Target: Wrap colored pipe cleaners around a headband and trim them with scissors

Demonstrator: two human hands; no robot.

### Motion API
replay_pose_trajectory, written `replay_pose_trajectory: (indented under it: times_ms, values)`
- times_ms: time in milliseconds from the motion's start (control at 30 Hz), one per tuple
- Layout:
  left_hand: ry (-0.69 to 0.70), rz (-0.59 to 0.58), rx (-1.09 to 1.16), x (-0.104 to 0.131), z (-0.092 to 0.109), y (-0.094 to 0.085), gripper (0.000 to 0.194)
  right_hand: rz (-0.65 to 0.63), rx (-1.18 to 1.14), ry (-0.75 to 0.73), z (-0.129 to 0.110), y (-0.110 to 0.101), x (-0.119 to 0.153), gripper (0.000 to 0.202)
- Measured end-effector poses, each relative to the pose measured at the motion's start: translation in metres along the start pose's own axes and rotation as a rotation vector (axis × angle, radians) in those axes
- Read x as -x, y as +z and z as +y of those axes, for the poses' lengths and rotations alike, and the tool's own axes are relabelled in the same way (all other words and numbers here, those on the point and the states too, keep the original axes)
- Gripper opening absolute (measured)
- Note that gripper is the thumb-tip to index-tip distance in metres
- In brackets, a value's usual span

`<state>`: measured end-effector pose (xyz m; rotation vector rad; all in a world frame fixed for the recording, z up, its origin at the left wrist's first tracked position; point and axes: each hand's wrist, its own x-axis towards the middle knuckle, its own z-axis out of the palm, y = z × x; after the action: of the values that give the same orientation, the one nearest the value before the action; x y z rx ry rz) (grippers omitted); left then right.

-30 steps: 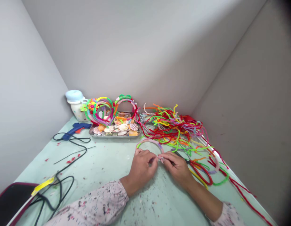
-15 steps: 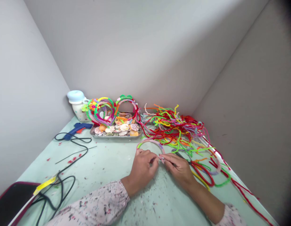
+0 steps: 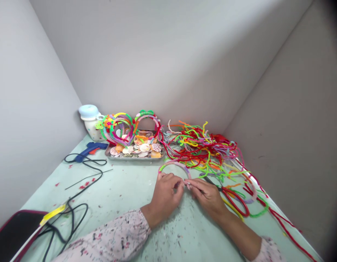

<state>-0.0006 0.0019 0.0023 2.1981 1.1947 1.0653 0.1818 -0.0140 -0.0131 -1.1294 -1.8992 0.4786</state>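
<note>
A headband (image 3: 175, 163) wrapped in pink, green and purple fuzzy pipe cleaner arches up between my hands above the middle of the table. My left hand (image 3: 167, 191) is closed around its left side, thumb and fingertips pinched near the lower end. From the right, my right hand (image 3: 206, 196) pinches the pink end of the band, its fingertips almost touching those of the left. Fingers cover the exact spot where the pipe cleaner ends. Beside the right hand lie red-handled scissors (image 3: 239, 203), their dark blades partly under pipe cleaners.
A heap of coloured pipe cleaners (image 3: 203, 145) spreads at the back right. Behind, a metal tray (image 3: 134, 159) holds seashells, with several finished headbands (image 3: 146, 115) standing on it. A blue glue gun (image 3: 88, 151), its black cord, a white jar (image 3: 93, 125) and a phone (image 3: 18, 233) occupy the left.
Both hands stay in nearly the same place on the headband. The right fingertips have shifted slightly at the pink end. Everything else rests as before.
</note>
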Motion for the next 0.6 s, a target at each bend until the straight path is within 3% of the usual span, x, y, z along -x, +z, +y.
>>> replay_pose_trajectory:
  times_ms: [600]
  values:
    - [0.018, 0.007, 0.012, -0.0007, 0.0014, -0.0017, 0.014, 0.018, 0.052, -0.017, -0.0005, 0.0, -0.0018, 0.025]
